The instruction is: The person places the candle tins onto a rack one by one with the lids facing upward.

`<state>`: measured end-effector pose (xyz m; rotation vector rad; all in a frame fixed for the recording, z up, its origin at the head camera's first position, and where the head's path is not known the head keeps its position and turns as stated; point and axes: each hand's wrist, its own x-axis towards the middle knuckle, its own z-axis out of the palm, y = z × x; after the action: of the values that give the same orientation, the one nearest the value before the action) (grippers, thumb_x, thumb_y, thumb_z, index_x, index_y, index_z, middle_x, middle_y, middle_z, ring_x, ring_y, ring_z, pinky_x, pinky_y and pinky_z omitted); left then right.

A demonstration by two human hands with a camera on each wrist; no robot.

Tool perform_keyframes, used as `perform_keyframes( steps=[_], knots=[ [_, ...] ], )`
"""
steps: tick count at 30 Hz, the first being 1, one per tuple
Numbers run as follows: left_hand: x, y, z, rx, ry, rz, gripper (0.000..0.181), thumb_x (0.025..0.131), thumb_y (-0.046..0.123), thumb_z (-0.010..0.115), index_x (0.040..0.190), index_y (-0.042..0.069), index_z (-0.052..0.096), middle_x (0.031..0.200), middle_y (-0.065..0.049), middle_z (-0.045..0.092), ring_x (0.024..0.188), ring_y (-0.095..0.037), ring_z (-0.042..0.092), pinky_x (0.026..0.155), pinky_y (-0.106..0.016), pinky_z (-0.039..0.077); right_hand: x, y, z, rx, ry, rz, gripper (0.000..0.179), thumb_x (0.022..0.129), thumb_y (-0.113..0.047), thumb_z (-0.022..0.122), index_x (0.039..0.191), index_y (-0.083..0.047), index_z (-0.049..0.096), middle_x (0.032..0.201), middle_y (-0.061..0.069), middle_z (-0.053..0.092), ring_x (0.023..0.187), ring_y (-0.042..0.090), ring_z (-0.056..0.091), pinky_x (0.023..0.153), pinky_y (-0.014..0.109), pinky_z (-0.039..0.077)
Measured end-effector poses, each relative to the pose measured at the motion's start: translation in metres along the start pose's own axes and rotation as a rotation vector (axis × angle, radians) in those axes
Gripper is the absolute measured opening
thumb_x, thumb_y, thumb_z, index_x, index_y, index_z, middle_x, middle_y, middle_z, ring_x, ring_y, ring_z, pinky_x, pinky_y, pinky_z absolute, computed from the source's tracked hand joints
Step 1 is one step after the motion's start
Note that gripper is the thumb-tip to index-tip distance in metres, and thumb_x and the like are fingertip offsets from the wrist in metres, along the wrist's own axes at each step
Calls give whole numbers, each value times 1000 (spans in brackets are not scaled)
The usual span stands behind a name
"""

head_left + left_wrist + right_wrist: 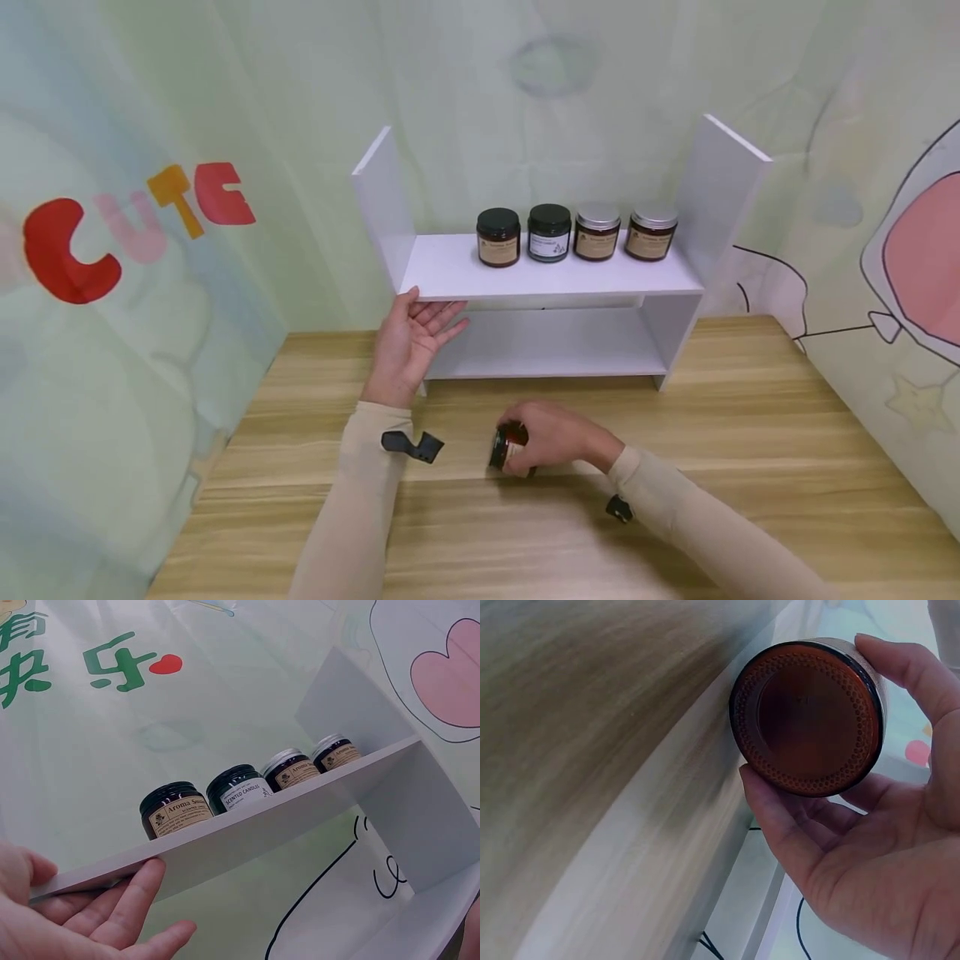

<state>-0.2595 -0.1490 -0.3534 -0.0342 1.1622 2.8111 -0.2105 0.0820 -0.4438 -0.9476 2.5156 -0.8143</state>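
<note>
My right hand point(551, 433) grips an amber glass candle jar point(515, 446) with a dark lid and a tan label. The jar lies tipped on its side, low over the table, with its lid toward the left. Its round amber base point(806, 720) faces the right wrist camera, thumb and fingers around the rim. At the white shelf unit point(450, 279), my left hand point(412, 337) holds the front left edge of the upper board, thumb on top and fingers underneath. Further right on that board stand two dark-lidded candle jars point(498, 237) and two silver-lidded jars point(597, 232).
The shelf unit has upright side panels point(723, 196) and a lower shelf point(547, 342). It stands at the back of a wood-grain table point(750, 433). Printed cloth point(315, 125) hangs behind and at both sides.
</note>
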Motion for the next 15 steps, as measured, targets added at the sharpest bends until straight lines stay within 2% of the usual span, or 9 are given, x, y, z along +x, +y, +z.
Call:
perform_keyframes(
  steps=[7,15],
  knots=[
    [1,-2,1,28,7,8,39,111,31,41,135,1,46,113,-15,70,127,-33,62,111,-58,41,-7,4,2,55,47,-3,50,73,-33,80,117,-12,68,92,-7,64,78,9,57,62,25,49],
    [1,-1,0,23,10,9,39,111,31,40,136,1,45,113,-15,71,126,-33,62,111,-59,40,-14,6,5,100,95,13,54,75,-34,82,120,-10,67,97,-6,66,82,9,61,67,25,53]
  ],
)
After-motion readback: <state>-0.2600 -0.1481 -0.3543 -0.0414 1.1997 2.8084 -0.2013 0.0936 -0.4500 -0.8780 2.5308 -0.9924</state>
